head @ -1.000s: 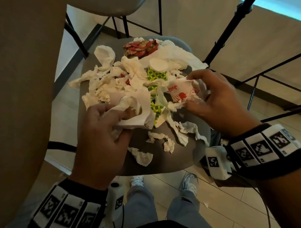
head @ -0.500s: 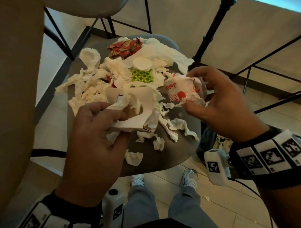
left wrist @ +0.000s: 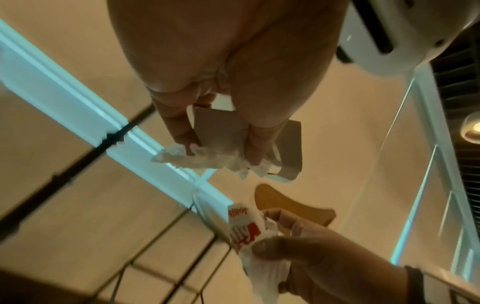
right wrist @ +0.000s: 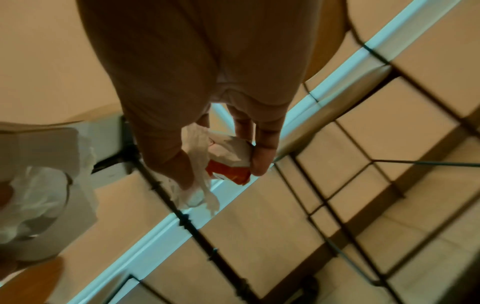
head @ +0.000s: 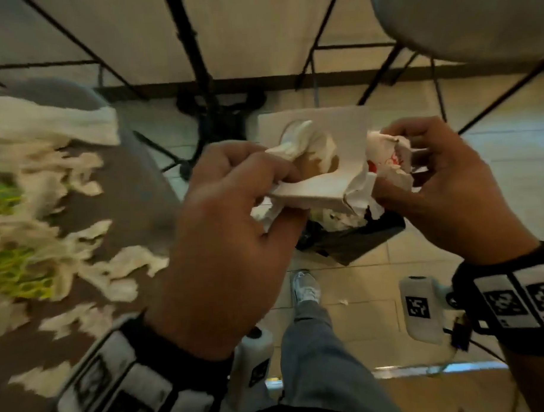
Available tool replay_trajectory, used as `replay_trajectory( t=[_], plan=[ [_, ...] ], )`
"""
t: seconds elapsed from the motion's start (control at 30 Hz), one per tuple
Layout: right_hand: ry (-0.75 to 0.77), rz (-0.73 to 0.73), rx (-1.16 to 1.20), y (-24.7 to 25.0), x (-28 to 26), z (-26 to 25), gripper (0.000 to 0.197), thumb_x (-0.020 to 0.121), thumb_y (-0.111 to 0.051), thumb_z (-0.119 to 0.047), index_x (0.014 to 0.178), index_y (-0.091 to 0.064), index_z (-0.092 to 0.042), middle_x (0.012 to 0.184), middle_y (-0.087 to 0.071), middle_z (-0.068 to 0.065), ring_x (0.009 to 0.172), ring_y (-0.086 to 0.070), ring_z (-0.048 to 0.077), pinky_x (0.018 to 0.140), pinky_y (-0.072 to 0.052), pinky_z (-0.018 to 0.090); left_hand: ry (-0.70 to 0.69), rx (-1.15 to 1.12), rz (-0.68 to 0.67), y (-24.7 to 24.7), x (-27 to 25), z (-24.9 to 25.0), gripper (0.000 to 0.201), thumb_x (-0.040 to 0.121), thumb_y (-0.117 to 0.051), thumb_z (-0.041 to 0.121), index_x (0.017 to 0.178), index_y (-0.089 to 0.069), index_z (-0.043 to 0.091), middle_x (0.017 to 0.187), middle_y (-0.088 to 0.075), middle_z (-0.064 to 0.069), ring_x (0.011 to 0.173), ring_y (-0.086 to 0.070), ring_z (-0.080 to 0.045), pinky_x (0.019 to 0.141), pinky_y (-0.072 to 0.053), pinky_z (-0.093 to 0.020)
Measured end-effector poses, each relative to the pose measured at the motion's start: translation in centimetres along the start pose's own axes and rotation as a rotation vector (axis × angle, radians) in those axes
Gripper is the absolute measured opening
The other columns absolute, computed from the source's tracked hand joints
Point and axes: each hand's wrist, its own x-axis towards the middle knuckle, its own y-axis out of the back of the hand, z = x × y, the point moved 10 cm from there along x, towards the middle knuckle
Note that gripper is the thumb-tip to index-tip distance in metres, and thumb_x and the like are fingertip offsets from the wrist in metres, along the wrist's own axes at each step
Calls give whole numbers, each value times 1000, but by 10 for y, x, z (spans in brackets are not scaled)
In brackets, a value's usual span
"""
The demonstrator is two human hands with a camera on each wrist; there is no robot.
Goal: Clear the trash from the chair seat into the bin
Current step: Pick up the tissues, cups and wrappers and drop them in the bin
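Observation:
My left hand (head: 279, 187) grips a folded white cardboard cup carrier (head: 333, 132) with crumpled tissue stuffed in it. My right hand (head: 386, 165) pinches a crumpled red-and-white wrapper (head: 389, 158) together with some tissue. Both hands hang over a bin with a black liner (head: 358, 236), which holds some white paper. The grey chair seat (head: 125, 186) lies to the left, blurred, strewn with torn tissues (head: 46, 127) and green patterned paper (head: 14, 273). The left wrist view shows fingers curled round the carrier (left wrist: 221, 127). The right wrist view shows the wrapper (right wrist: 228, 160) between thumb and fingers.
A second grey chair (head: 474, 20) stands at the top right. The black stand legs (head: 198, 69) and thin metal frames cross the floor behind the bin. My shoe (head: 306, 288) and trouser leg are on the tiles just before the bin.
Both hands have lifted their trash off the seat and carried it right, over the bin. The view has swung right, so the chair seat now sits at the left.

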Motion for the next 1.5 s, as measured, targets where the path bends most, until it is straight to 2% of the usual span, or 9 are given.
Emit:
replay_trajectory(
  t=[0.2, 0.4, 0.53, 0.73, 0.93, 1.07, 1.2, 1.3, 1.5],
  plan=[
    [-264, 78, -5, 33, 27, 173, 49, 79, -83, -30, 115, -52, -40, 100, -62, -21, 82, -63, -12, 58, -50, 5, 130, 68, -250, -191, 57, -54, 21, 88, -74, 30, 108, -68, 28, 114, -55, 3, 97, -50, -4, 81, -43, -6],
    [-480, 23, -56, -9, 67, 339, 56, 74, -85, -33, 121, -55, -30, 104, -66, 1, 90, -66, 24, 66, -51, 28, 441, 79, -481, -343, 79, -171, 10, 86, -72, 35, 90, -69, 26, 84, -70, 2, 79, -66, -17, 72, -58, -35],
    [-625, -31, -80, -56, 91, 422, 64, 69, -86, -37, 125, -56, -25, 107, -62, 1, 95, -60, 25, 77, -45, 31, 539, 159, -579, -409, 74, -242, 12, 87, -71, 36, 89, -63, 27, 81, -66, 3, 83, -67, -23, 71, -53, -33],
    [-857, -96, 6, -115, 102, 491, 80, 81, -78, -38, 150, -40, -24, 143, -54, 9, 98, -63, 28, 83, -62, 48, 491, 357, -895, -474, 51, -303, 77, 85, -69, 48, 153, -33, 36, 153, -41, -5, 134, -49, -30, 106, -45, -37],
    [-947, -145, 70, -140, 83, 499, 97, 91, -71, -40, 162, -6, -33, 160, -39, 8, 132, -52, 37, 100, -51, 41, 688, 203, -851, -461, 23, -315, 107, 85, -75, 47, 160, 1, 43, 170, 4, -12, 155, -18, -29, 120, -24, -36],
    [-859, -181, 21, -135, 77, 471, 64, 96, -65, -32, 153, -40, -17, 141, -57, 11, 124, -57, 35, 108, -46, 47, 727, 100, -729, -426, 14, -290, 100, 87, -75, 44, 160, -7, 40, 170, -7, -11, 154, -22, -24, 119, -24, -31],
    [-739, -326, -73, -131, 67, 408, 75, 75, -66, -54, 142, -55, -22, 124, -64, 3, 100, -62, 22, 86, -47, 31, 674, -78, -586, -360, 12, -223, 87, 84, -72, 47, 157, -27, 32, 158, -41, 0, 144, -41, -18, 118, -38, -42],
    [-659, -350, -54, -118, 58, 327, 42, 90, -72, -32, 129, -64, -19, 104, -68, 6, 89, -68, 24, 81, -56, 40, 548, -180, -506, -283, 17, -155, 76, 86, -71, 45, 152, -36, 33, 150, -48, 4, 136, -48, -14, 113, -43, -40],
    [-213, -420, -255, -113, 33, 124, 10, 93, -69, -28, 101, -64, -32, 96, -72, 5, 81, -64, 12, 68, -48, 33, 232, -184, -392, -89, -17, -37, 56, 96, -69, 32, 147, -47, 27, 141, -51, 7, 125, -40, 0, 98, -27, 1]
  ],
)
